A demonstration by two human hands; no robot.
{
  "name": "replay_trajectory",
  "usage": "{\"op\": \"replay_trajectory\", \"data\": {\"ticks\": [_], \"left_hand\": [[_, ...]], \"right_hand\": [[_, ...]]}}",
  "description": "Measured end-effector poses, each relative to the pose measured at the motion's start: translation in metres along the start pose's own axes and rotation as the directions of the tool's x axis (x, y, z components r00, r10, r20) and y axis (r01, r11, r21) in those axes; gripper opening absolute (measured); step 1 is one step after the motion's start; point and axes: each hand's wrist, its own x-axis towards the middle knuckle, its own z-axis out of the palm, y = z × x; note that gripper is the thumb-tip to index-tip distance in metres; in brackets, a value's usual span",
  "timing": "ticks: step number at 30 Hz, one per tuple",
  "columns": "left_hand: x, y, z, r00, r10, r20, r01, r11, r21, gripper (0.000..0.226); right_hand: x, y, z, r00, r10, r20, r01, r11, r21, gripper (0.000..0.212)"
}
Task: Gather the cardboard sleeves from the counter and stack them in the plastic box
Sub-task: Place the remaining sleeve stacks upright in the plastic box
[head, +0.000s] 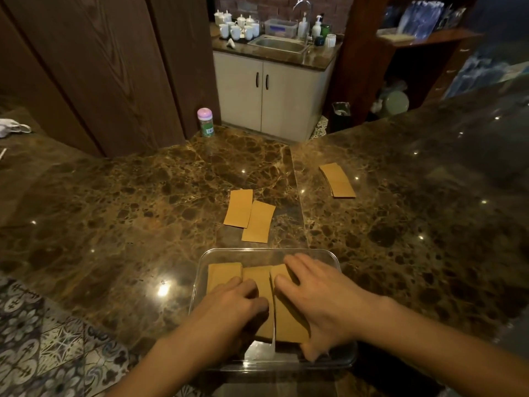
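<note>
Three stacks of cardboard sleeves (224, 275) lie in the plastic box (257, 249) at the near counter (114, 210) edge. The right grip (323, 305) presses the right stack with straight fingers; the left grip (234, 302) curls on the middle stack, hold unclear

Ahead of you a pink-capped bottle (205, 122) stands by the dark wood panelling (108, 67), and beyond it white mugs (237, 27) cluster left of a steel sink (279, 45), pump bottles (309, 25) behind it, a pale two-door cabinet (269, 93) underneath, and patterned floor tiles (43, 339) down to your left.
</note>
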Motion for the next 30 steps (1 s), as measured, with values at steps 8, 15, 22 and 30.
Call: {"op": "replay_trajectory", "data": {"ticks": [8, 15, 22, 30], "left_hand": [[-0.002, -0.011, 0.004, 0.998, 0.005, 0.066, -0.006, 1.000, 0.020, 0.062], [-0.005, -0.007, 0.009, 1.000, -0.013, 0.026, 0.012, 0.999, 0.037, 0.061], [-0.003, -0.007, 0.015, 0.999, -0.041, 0.012, 0.040, 0.998, 0.048, 0.059], [-0.005, -0.004, 0.013, 0.999, -0.043, 0.015, 0.043, 0.998, 0.046, 0.061]], "right_hand": [[0.018, 0.004, 0.021, 0.994, 0.071, 0.078, -0.073, 0.997, 0.033, 0.112], [0.020, 0.003, 0.030, 0.989, 0.106, 0.106, -0.110, 0.993, 0.033, 0.116], [0.021, -0.007, 0.030, 0.972, 0.175, 0.157, -0.188, 0.979, 0.075, 0.105], [0.016, -0.010, 0.033, 0.980, 0.184, 0.070, -0.195, 0.960, 0.203, 0.081]]}}
